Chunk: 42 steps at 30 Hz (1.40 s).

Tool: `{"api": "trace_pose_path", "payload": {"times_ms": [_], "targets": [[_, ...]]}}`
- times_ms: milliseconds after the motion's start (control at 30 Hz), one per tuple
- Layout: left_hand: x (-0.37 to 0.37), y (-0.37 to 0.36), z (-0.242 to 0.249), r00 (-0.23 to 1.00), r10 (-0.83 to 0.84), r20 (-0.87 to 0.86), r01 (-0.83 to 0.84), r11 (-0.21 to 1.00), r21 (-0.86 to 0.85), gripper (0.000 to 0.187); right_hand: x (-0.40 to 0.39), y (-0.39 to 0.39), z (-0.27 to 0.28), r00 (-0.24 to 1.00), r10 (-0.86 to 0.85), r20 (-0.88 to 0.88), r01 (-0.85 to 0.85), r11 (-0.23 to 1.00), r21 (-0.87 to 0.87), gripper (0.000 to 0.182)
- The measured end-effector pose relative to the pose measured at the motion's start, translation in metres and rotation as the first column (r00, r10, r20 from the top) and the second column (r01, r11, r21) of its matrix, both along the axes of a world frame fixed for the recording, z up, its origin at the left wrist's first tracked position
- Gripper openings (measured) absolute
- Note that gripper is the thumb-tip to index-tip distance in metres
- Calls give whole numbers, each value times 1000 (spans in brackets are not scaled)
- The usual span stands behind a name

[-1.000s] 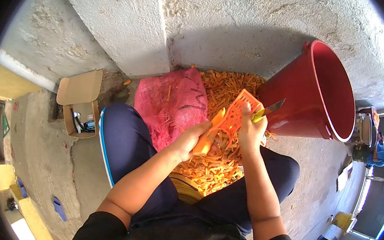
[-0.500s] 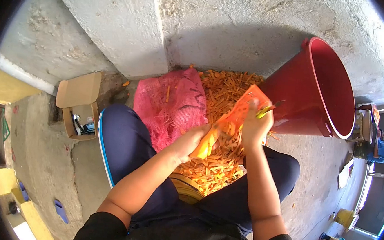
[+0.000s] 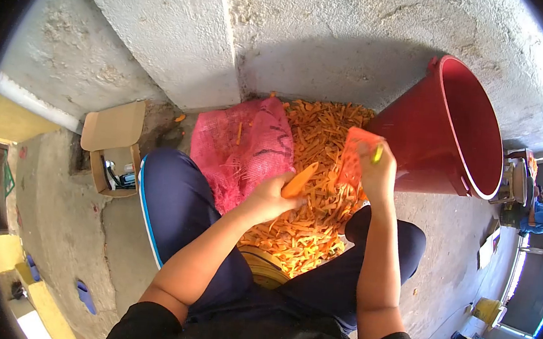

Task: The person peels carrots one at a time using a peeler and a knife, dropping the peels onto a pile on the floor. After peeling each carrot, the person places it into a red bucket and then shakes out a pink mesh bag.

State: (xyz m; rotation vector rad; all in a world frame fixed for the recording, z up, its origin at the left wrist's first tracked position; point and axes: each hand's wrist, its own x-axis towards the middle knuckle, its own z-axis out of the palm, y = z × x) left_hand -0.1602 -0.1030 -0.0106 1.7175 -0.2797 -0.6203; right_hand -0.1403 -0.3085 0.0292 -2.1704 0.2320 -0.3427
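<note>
My left hand (image 3: 270,198) is closed around a peeled carrot (image 3: 300,180), its tapered end pointing up and right. In my right hand (image 3: 378,171) are a flat red-orange plastic piece (image 3: 351,156) and a tool with a yellow-green handle (image 3: 377,153). The carrot and the plastic piece are apart, both above a heap of orange shreds (image 3: 322,132). A pink mesh sack (image 3: 248,145) lies just beyond my left hand. Close beside my right hand, a large red bucket (image 3: 408,129) leans on its side.
A concrete wall (image 3: 334,21) runs behind the heap. An open cardboard box (image 3: 98,172) with small items sits at left on the floor. A yellow rim (image 3: 260,267) shows between my legs. Over at far right is a person in blue (image 3: 541,216); a blue slipper (image 3: 86,296) lies lower left.
The carrot and the red-orange plastic piece have separated. My left hand now tilts the carrot upward, while my right hand has shifted slightly right with the plastic piece held more upright.
</note>
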Motion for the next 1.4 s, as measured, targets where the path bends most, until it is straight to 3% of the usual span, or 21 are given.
{"api": "trace_pose_path", "payload": {"times_ms": [33,67,100,167,367,533,767,833,900,967,1033,1100,1133,1200,1267,1300,1333,1367,1400], "targets": [[3,2,3,991,-42,127,19,985,174,29,-5,1,4,987,109,-121,-114,993,-40,16],[4,3,1,981,-4,195,-29,986,163,29,-8,-1,5,935,239,-262,-273,957,-101,18],[5,3,-5,965,33,261,-75,986,149,30,-11,6,17,875,261,-407,-338,932,-129,18],[8,3,-12,955,62,290,-98,989,111,31,-15,7,11,799,386,-460,-487,865,-121,20],[6,4,8,987,6,159,-22,995,100,28,-18,6,-11,734,496,-463,-582,812,-53,22],[5,3,15,989,-15,150,-1,994,108,24,-19,6,-19,720,473,-508,-590,803,-90,24],[8,7,16,944,-123,306,64,979,196,25,-18,9,-23,721,509,-471,-625,771,-123,22],[6,8,20,942,-127,312,76,982,170,26,-15,11,-29,734,452,-507,-558,826,-73,23],[-2,5,25,877,-244,414,281,959,-31,29,-11,13,-42,712,362,-601,-522,846,-108,25],[-9,-1,27,876,-394,278,407,914,12,34,-11,11,-72,646,212,-733,-525,821,-225,28],[-11,-3,28,902,-351,251,365,931,-9,31,-17,9,-109,587,406,-700,-652,750,-111,33],[-2,-3,22,827,-241,508,309,950,-52,28,-19,21,-131,481,650,-588,-810,586,-15,34],[2,-3,20,762,-178,623,287,955,-78,28,-21,27,-134,538,723,-433,-787,615,49,33],[4,-3,21,779,-163,605,257,964,-73,28,-25,41,-136,629,772,-93,-750,634,188,31],[4,-1,22,806,-175,566,239,970,-39,27,-29,54,-134,676,693,251,-733,596,328,30],[5,0,22,826,-117,552,197,976,-88,27,-33,52,-124,718,692,79,-558,504,659,29],[6,2,21,843,-59,535,155,978,-137,26,-37,51,-113,750,654,-104,-230,405,885,28],[7,4,20,858,-3,514,115,976,-185,25,-29,47,-104,722,626,-294,-88,505,858,27],[11,9,21,835,29,549,85,980,-180,24,-23,43,-101,778,569,-267,-52,481,875,27]]}}
